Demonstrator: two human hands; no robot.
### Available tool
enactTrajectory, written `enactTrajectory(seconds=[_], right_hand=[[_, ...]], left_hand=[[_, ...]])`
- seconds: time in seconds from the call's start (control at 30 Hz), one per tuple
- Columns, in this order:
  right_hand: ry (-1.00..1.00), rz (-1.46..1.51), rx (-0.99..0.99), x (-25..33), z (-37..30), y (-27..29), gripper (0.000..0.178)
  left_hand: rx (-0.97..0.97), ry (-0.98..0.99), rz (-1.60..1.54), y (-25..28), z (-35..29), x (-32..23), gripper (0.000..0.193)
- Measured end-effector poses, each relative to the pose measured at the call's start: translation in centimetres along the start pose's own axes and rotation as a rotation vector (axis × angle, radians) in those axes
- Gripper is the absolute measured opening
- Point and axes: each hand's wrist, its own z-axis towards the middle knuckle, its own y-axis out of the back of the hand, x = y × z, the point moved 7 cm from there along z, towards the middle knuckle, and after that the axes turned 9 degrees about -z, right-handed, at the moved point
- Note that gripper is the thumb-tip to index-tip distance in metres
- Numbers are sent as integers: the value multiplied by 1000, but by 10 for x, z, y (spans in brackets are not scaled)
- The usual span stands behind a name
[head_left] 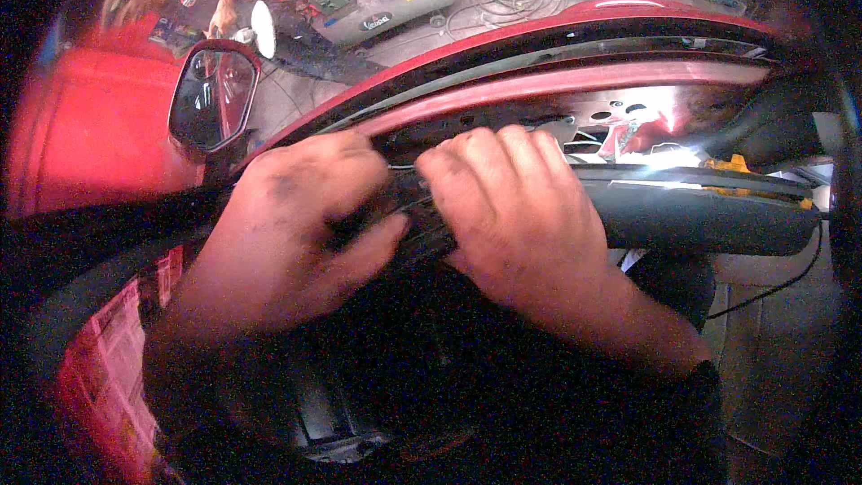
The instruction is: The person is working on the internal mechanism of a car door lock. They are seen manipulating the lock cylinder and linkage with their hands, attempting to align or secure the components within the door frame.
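Judge partway, with dark-grey curved plastic panel point(700, 220) apart from red metal door point(575, 79), unseated; cannot tell grip closure of bare left hand point(310, 202) or right hand point(521, 202).

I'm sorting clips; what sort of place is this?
Likely a car repair workshop: a red metal car door parted from its dark-grey trim panel, a grey cylindrical compressor tank and coiled grey cable or hose.

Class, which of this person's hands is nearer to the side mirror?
Left. The left hand is below and rightward of the side mirror in the picture; the right hand lies farther rightward, beyond the left.
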Motion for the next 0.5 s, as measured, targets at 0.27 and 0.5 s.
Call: enactTrajectory(seconds=[0.27,0.5], right_hand=[[42,-113,5,0,-3,5,13],[63,-81,-34,1,-6,7,12]], left_hand=[[-5,7,97,-14,9,-7,19],[14,5,68,-11,6,-3,16]])
